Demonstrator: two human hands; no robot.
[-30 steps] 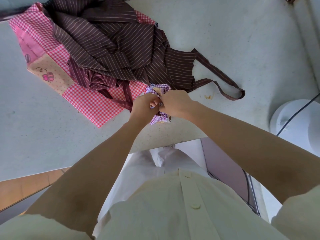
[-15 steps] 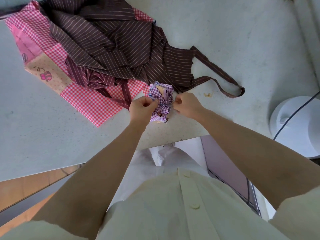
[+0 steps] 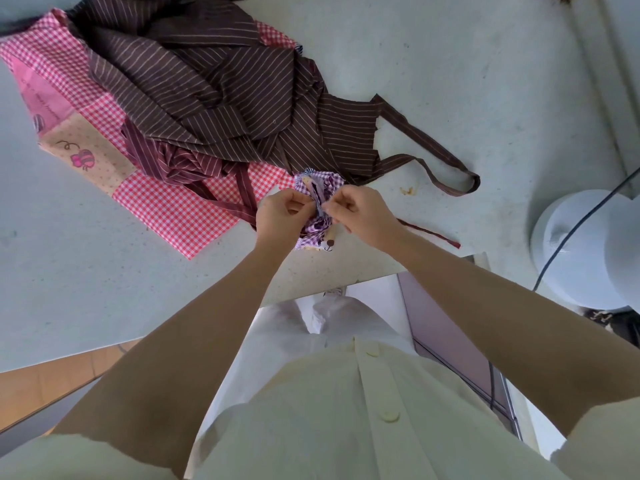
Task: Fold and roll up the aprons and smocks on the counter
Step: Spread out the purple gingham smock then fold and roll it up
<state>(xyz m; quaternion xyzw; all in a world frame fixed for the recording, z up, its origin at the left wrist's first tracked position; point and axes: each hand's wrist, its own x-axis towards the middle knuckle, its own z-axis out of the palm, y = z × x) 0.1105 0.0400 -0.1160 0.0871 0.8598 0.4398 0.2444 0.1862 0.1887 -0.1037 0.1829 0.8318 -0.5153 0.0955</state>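
both hands, left hand (image 3: 280, 216) and right hand (image 3: 360, 213), pinch the tie (image 3: 318, 202) atop the purple gingham roll (image 3: 317, 225), just before the brown striped apron (image 3: 214, 98); pulling evenly should cinch it snug.

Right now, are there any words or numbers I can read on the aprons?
Pink panel of the pink checked apron: one line of small dark script, too blurred to read.
Bee patch: picture only, no words.
Purple checked roll: bear face only.
Brown striped apron: none.
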